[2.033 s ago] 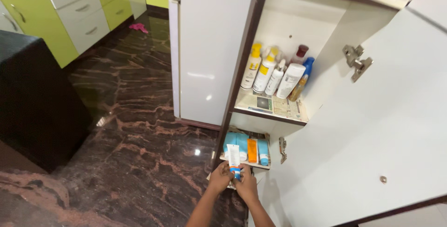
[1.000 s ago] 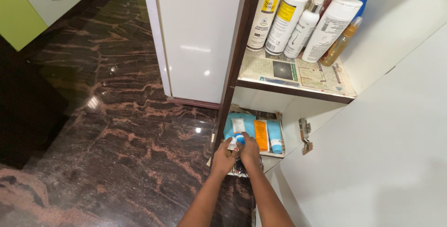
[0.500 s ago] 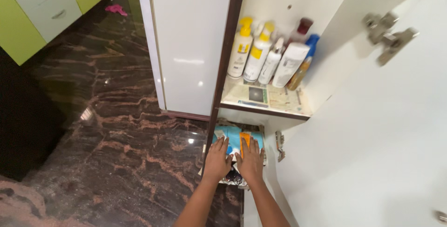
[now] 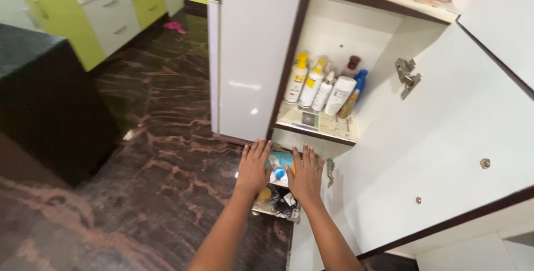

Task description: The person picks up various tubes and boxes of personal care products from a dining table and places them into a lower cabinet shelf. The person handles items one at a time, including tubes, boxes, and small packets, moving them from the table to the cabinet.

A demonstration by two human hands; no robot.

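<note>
My left hand (image 4: 253, 166) and my right hand (image 4: 305, 174) hover flat, fingers spread, in front of the open cupboard's lower shelf (image 4: 278, 183). Neither holds anything. Between them show blue tubes (image 4: 281, 162) lying on that shelf, partly hidden by my hands. Below the hands, small items (image 4: 276, 201) sit on a lower level. On the shelf above, lined with newspaper (image 4: 318, 122), stand several white bottles with yellow caps (image 4: 310, 85), a white tube (image 4: 339, 95), an amber bottle and a blue one.
The open white cupboard door (image 4: 445, 143) with its metal hinge (image 4: 407, 76) stands to the right. A closed white door (image 4: 250, 54) is on the left. Dark marble floor (image 4: 156, 154), a black counter block (image 4: 44, 98) and green-white drawers (image 4: 105, 9) lie further left.
Two seconds ago both hands held a white tube with a blue cap; they laid it on the lower shelf among the tubes, then lifted back off it, open.
</note>
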